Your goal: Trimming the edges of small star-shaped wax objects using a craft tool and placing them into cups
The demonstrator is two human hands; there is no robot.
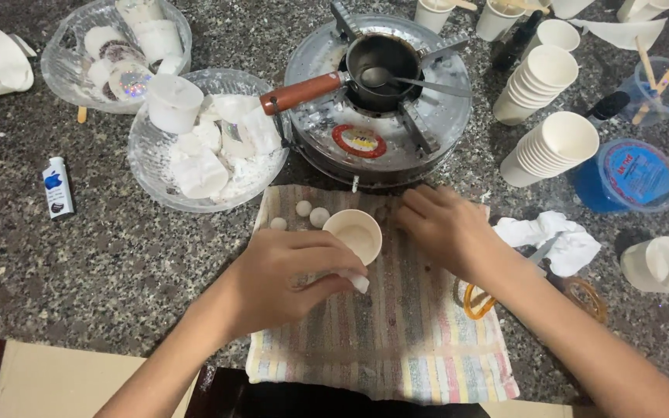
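Just below the centre of the frame, the left hand (284,275) curls around a small white paper cup (354,236), tipped on its side over a striped cloth (396,340). The cup looks light, thin and easily crushed; its wall near the base seems the safest hold. The right hand (447,228) rests palm-down, fingers loosely spread, holding nothing, beside the cup. Three small white balls (303,213) lie just above it.

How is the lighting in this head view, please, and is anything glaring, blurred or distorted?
Head view: even overhead light, soft shadows under both hands; glare on the stove's metal top and the plastic bowl; left hand and cup sharp; right hand slightly soft; wide-lens stretching towards the edges.
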